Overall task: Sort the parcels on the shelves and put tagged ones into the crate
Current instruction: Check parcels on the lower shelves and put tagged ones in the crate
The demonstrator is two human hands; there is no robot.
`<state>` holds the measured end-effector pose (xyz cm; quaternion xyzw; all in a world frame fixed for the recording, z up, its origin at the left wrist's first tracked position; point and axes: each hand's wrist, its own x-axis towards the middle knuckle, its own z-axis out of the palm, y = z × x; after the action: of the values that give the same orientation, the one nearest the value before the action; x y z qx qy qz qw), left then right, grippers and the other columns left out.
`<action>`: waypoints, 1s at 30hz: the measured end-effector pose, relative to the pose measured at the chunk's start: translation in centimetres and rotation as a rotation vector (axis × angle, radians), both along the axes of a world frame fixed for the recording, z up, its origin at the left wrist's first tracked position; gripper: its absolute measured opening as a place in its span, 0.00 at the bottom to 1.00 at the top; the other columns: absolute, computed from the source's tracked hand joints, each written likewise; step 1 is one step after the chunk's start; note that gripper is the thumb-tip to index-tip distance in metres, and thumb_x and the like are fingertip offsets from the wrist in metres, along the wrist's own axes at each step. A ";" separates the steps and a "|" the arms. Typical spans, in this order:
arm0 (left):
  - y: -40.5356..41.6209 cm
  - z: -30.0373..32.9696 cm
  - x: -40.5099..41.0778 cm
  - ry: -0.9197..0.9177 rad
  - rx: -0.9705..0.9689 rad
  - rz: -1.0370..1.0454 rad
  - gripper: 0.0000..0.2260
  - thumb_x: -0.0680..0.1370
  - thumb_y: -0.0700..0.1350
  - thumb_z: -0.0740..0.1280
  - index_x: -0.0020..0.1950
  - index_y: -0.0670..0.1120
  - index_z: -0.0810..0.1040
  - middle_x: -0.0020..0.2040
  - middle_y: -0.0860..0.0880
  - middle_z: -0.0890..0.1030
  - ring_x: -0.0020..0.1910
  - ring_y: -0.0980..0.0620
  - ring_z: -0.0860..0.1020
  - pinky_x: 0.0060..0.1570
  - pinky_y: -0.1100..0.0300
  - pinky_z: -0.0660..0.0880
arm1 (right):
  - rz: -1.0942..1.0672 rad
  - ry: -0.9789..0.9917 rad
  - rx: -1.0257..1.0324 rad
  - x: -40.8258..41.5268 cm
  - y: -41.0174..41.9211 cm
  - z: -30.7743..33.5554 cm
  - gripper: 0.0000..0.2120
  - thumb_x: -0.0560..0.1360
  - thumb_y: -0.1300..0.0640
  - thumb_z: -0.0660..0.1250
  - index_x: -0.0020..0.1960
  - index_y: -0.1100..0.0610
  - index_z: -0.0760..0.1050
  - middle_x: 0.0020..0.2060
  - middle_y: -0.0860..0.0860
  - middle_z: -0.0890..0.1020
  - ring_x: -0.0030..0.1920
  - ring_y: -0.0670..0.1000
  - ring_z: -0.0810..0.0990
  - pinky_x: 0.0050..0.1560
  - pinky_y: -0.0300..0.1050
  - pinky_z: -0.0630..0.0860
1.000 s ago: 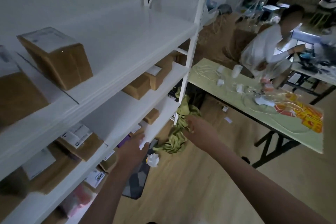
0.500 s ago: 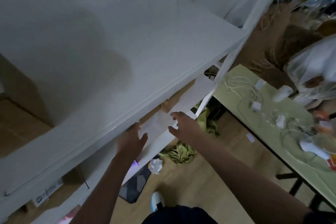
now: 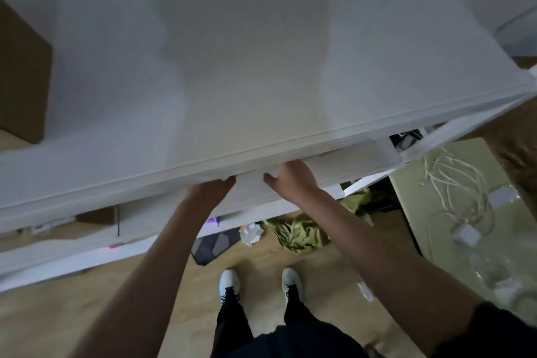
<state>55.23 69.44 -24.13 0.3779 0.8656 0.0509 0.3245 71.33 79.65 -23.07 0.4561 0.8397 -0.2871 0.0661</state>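
Observation:
Both my hands reach under the white top shelf board (image 3: 261,73) into the shelf below. My left hand (image 3: 210,187) and my right hand (image 3: 290,180) flank a white parcel (image 3: 252,183) that shows between them; their fingers are hidden under the board's edge, so whether either hand holds the parcel cannot be told. A brown cardboard parcel (image 3: 20,73) stands on the top shelf at far left. Another brown parcel (image 3: 96,215) sits on a lower shelf at left. No crate is in view.
A green table (image 3: 453,200) with white cables (image 3: 453,180) and a charger stands at right. A green cloth (image 3: 302,232), crumpled white paper (image 3: 251,234) and a dark mat (image 3: 212,244) lie on the wood floor near my shoes (image 3: 229,285).
The view has swung down and closer, so the top shelf now fills the frame. Both hands have moved up from the lower shelf edge and reached deeper under the top board.

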 end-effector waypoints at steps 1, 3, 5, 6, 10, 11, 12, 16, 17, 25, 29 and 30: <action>-0.1 -0.6 0.2 0.054 0.054 0.028 0.21 0.82 0.55 0.61 0.70 0.44 0.74 0.68 0.42 0.76 0.67 0.42 0.73 0.63 0.54 0.68 | 0.013 0.009 -0.012 0.0 0.3 0.0 0.22 0.80 0.48 0.66 0.34 0.58 0.63 0.29 0.49 0.68 0.37 0.54 0.72 0.33 0.44 0.63; -0.4 -0.7 0.8 0.118 0.098 0.067 0.20 0.80 0.56 0.64 0.66 0.44 0.76 0.63 0.41 0.79 0.62 0.40 0.77 0.58 0.53 0.73 | 0.036 0.053 -0.031 0.1 0.5 0.0 0.17 0.79 0.48 0.67 0.42 0.59 0.68 0.36 0.51 0.74 0.44 0.56 0.75 0.41 0.45 0.69; -1.0 -0.9 1.6 0.138 0.134 0.063 0.18 0.79 0.54 0.67 0.62 0.43 0.77 0.58 0.40 0.81 0.57 0.39 0.79 0.52 0.52 0.74 | 0.063 0.106 -0.034 0.5 0.4 0.0 0.15 0.78 0.49 0.68 0.53 0.61 0.72 0.47 0.55 0.78 0.52 0.56 0.78 0.46 0.46 0.72; -1.4 -0.8 1.9 0.147 0.165 0.070 0.17 0.78 0.53 0.68 0.60 0.43 0.78 0.56 0.41 0.81 0.56 0.39 0.79 0.49 0.53 0.74 | 0.077 0.135 -0.029 0.8 0.1 0.0 0.17 0.78 0.49 0.69 0.58 0.61 0.72 0.48 0.54 0.76 0.53 0.56 0.77 0.46 0.46 0.70; -3.1 -0.5 3.3 0.196 0.255 0.041 0.19 0.76 0.52 0.70 0.61 0.44 0.74 0.57 0.44 0.79 0.54 0.42 0.78 0.43 0.54 0.72 | 0.148 0.169 0.014 2.5 -1.4 -0.3 0.21 0.77 0.49 0.69 0.63 0.59 0.69 0.48 0.48 0.70 0.48 0.53 0.76 0.43 0.45 0.67; -3.8 -0.6 3.8 0.190 0.259 0.029 0.19 0.76 0.52 0.70 0.62 0.45 0.73 0.57 0.45 0.78 0.53 0.42 0.78 0.42 0.54 0.71 | 0.155 0.165 0.026 3.1 -1.8 -0.5 0.20 0.77 0.49 0.69 0.62 0.59 0.69 0.49 0.48 0.70 0.49 0.53 0.76 0.43 0.44 0.68; -4.4 -0.7 4.3 0.190 0.269 0.020 0.19 0.76 0.52 0.70 0.62 0.45 0.73 0.56 0.46 0.78 0.53 0.43 0.78 0.41 0.55 0.71 | 0.157 0.163 0.037 3.7 -2.2 -0.7 0.19 0.77 0.49 0.69 0.62 0.58 0.69 0.49 0.47 0.70 0.49 0.52 0.77 0.42 0.44 0.68; -6.7 -1.2 5.7 0.159 0.272 -0.012 0.21 0.75 0.52 0.69 0.66 0.48 0.72 0.56 0.48 0.78 0.53 0.44 0.79 0.42 0.51 0.76 | 0.135 0.162 0.055 5.8 -3.7 -1.4 0.22 0.77 0.49 0.70 0.65 0.57 0.69 0.54 0.50 0.75 0.52 0.52 0.78 0.44 0.44 0.71; -7.1 -1.1 5.9 0.152 0.265 -0.017 0.21 0.75 0.52 0.69 0.66 0.49 0.72 0.56 0.48 0.78 0.53 0.44 0.79 0.43 0.50 0.78 | 0.126 0.160 0.050 6.1 -4.0 -1.6 0.22 0.77 0.49 0.70 0.66 0.56 0.69 0.55 0.50 0.75 0.53 0.51 0.79 0.44 0.44 0.71; -7.5 -0.4 5.4 0.236 0.306 -0.056 0.26 0.76 0.52 0.70 0.71 0.48 0.67 0.63 0.49 0.77 0.57 0.45 0.78 0.46 0.49 0.80 | 0.095 0.160 0.065 6.0 -4.5 -1.7 0.19 0.76 0.51 0.70 0.65 0.54 0.74 0.57 0.50 0.77 0.52 0.52 0.81 0.48 0.48 0.79; -7.3 -0.2 5.1 0.253 0.328 -0.082 0.27 0.76 0.50 0.70 0.71 0.46 0.66 0.61 0.46 0.78 0.57 0.43 0.78 0.47 0.48 0.80 | 0.129 0.176 0.141 4.9 -4.6 -0.9 0.20 0.75 0.50 0.71 0.65 0.56 0.73 0.55 0.51 0.76 0.51 0.52 0.80 0.46 0.49 0.79; -7.4 -0.3 5.2 0.249 0.328 -0.076 0.26 0.76 0.50 0.70 0.71 0.45 0.66 0.60 0.46 0.78 0.56 0.43 0.78 0.47 0.48 0.79 | 0.140 0.170 0.163 4.6 -4.6 -0.7 0.21 0.76 0.50 0.70 0.65 0.56 0.72 0.56 0.51 0.76 0.52 0.52 0.79 0.45 0.47 0.78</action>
<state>60.38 61.99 -24.42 0.4615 0.8642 0.1320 0.1508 75.93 75.08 -23.72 0.3744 0.8926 -0.2502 -0.0227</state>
